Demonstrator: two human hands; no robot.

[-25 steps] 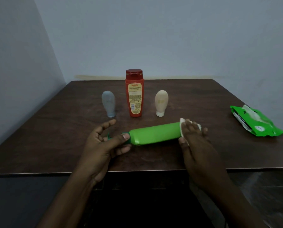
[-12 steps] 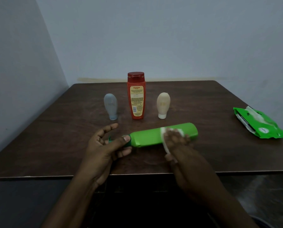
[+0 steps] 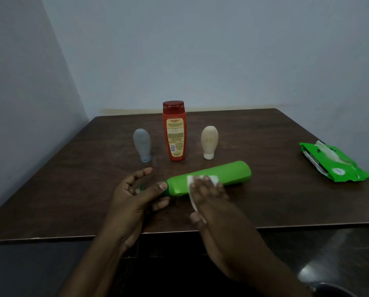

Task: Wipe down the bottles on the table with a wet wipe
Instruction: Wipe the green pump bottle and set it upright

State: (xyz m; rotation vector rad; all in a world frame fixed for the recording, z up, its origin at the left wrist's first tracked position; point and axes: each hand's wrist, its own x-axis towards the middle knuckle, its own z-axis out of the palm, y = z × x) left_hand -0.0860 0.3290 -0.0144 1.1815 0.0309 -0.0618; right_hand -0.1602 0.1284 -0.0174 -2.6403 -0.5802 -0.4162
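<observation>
- The green bottle point(image 3: 209, 177) is held lying on its side, low over the near part of the worktop point(image 3: 265, 198), in front of the red bottle point(image 3: 174, 131); whether it touches the surface cannot be told.
- The left hand point(image 3: 136, 194) is clamped on the green bottle's cap end, with the thumb on top and the fingers curled beneath, while the index finger stands free.
- The right hand point(image 3: 209, 196) is pressed flat over the wet wipe point(image 3: 192, 189), which is draped across the bottle's middle, just right of the cap end; the wipe is pinned rather than pinched.
- The green bottle is judged to be smooth, stiff plastic, probably light and likely to turn slick once wetted, so a hold at the narrow cap end is judged the surest.
- Its fill cannot be seen through the opaque wall.
- The red bottle stands upright with its flip cap shut; its contents are hidden.
- A grey bottle point(image 3: 142, 144) is stood on its cap just left of the red bottle, and a cream bottle point(image 3: 209, 141) likewise just right of it; both look small, light and easily toppled.
- The wipes pack point(image 3: 333, 163) lies well right of the red bottle, with a white wipe poking from its opening.
</observation>
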